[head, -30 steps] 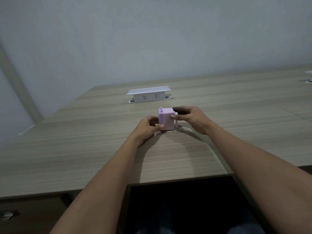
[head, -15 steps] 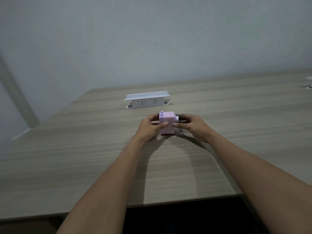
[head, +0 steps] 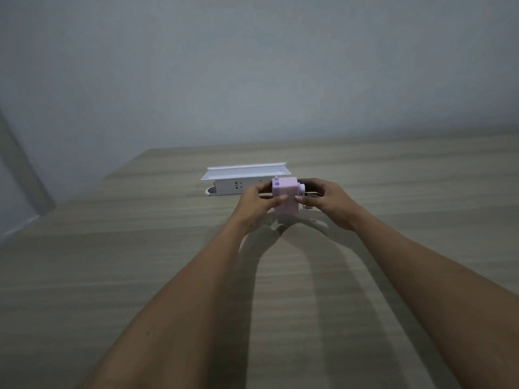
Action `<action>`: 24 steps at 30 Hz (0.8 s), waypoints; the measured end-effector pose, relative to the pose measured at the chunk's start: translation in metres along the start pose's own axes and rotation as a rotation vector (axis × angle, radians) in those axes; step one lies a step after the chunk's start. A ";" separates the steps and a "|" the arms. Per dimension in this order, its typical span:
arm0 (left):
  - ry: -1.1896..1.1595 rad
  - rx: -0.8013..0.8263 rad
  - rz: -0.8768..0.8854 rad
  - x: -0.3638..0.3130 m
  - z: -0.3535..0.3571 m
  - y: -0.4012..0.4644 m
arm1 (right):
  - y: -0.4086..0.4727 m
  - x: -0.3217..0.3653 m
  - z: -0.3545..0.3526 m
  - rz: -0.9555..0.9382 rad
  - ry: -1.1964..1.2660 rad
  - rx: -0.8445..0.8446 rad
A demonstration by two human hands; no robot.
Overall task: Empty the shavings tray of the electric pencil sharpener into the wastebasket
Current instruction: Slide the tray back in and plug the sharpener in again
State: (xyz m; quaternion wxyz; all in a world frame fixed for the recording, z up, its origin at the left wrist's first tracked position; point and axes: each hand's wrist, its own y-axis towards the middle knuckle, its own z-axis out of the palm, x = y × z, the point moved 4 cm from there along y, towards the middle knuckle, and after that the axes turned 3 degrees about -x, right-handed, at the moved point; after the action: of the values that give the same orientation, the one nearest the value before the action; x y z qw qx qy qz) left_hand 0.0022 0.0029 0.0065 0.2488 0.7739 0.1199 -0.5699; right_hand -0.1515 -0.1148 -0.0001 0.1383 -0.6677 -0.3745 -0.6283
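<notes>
A white pop-up socket box (head: 241, 181) with raised lid stood just behind the pink pencil sharpener (head: 286, 198) on the wooden desk (head: 112, 276). The sharpener stood upright, taller than wide, no writing legible. The left hand (head: 257, 206) and right hand (head: 327, 202) gripped its opposite sides.

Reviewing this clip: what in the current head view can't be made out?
- Wastebasket: nowhere in the head view.
- Shavings tray of the pink box-shaped pencil sharpener: no seam visible; the left hand and right hand cover its sides.
- Dark part behind the sharpener: mostly hidden by the right hand.
- White pop-up desk socket box: right end hidden behind the sharpener.
</notes>
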 end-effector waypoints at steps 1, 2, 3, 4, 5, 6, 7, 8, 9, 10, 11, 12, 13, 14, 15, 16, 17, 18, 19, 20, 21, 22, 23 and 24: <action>0.004 0.006 -0.005 0.002 0.002 0.009 | 0.009 -0.004 -0.003 0.004 -0.001 -0.003; 0.003 0.012 -0.009 0.004 0.004 0.017 | 0.016 -0.009 -0.005 0.008 -0.006 -0.008; 0.009 0.015 -0.013 0.006 0.006 0.026 | 0.024 -0.014 -0.008 0.006 -0.010 -0.019; 0.019 0.015 -0.019 0.010 0.009 0.035 | 0.031 -0.018 -0.010 0.004 -0.014 -0.029; 0.019 0.021 -0.029 0.013 0.011 0.044 | 0.038 -0.023 -0.013 0.005 -0.012 -0.034; 0.015 0.025 -0.042 0.017 0.014 0.052 | 0.044 -0.028 -0.014 0.006 -0.013 -0.032; 0.018 0.023 -0.049 0.022 0.016 0.059 | 0.049 -0.032 -0.016 0.005 -0.014 -0.030; 0.028 0.016 -0.050 0.025 0.017 0.064 | 0.052 -0.035 -0.017 0.004 -0.021 -0.033; 0.043 0.013 -0.047 0.030 0.020 0.071 | 0.057 -0.040 -0.018 0.006 -0.020 -0.031; 0.064 0.009 -0.036 0.034 0.022 0.076 | 0.062 -0.044 -0.020 0.011 -0.028 -0.028; 0.088 0.003 -0.022 0.039 0.024 0.081 | 0.065 -0.048 -0.020 0.009 -0.036 -0.021; 0.111 -0.003 -0.011 0.042 0.025 0.083 | 0.068 -0.052 -0.022 0.006 -0.047 -0.021; 0.114 -0.009 0.002 0.045 0.027 0.086 | 0.071 -0.056 -0.023 0.002 -0.044 -0.022; 0.113 -0.012 0.008 0.047 0.028 0.087 | 0.073 -0.059 -0.024 -0.003 -0.039 -0.022; 0.105 -0.013 0.016 0.049 0.029 0.089 | 0.074 -0.062 -0.024 -0.006 -0.026 -0.017; 0.099 -0.016 0.011 0.050 0.030 0.089 | 0.075 -0.065 -0.025 0.003 -0.016 -0.015; 0.091 -0.017 0.006 0.052 0.030 0.090 | 0.076 -0.069 -0.027 0.014 0.000 -0.020; 0.089 -0.015 -0.008 0.054 0.030 0.089 | 0.076 -0.072 -0.027 0.029 0.010 -0.023; 0.080 -0.010 -0.022 0.055 0.031 0.087 | 0.075 -0.073 -0.026 0.031 0.013 -0.021; 0.082 0.001 -0.044 0.054 0.031 0.084 | 0.073 -0.073 -0.026 0.040 0.011 -0.028; 0.086 0.006 -0.059 0.056 0.031 0.082 | 0.072 -0.074 -0.027 0.050 0.012 -0.044; 0.103 0.006 -0.078 0.053 0.030 0.076 | 0.067 -0.071 -0.027 0.063 -0.010 -0.064; 0.111 -0.012 -0.093 0.054 0.027 0.073 | 0.063 -0.068 -0.028 0.068 -0.032 -0.089; 0.127 -0.033 -0.118 0.051 0.024 0.067 | 0.055 -0.063 -0.028 0.070 -0.073 -0.126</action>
State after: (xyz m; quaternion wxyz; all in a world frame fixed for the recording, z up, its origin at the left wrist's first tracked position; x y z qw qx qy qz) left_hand 0.0304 -0.0711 -0.0303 0.2196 0.7957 0.1901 -0.5315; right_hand -0.1302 -0.1915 -0.0393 0.1038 -0.7104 -0.3155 -0.6206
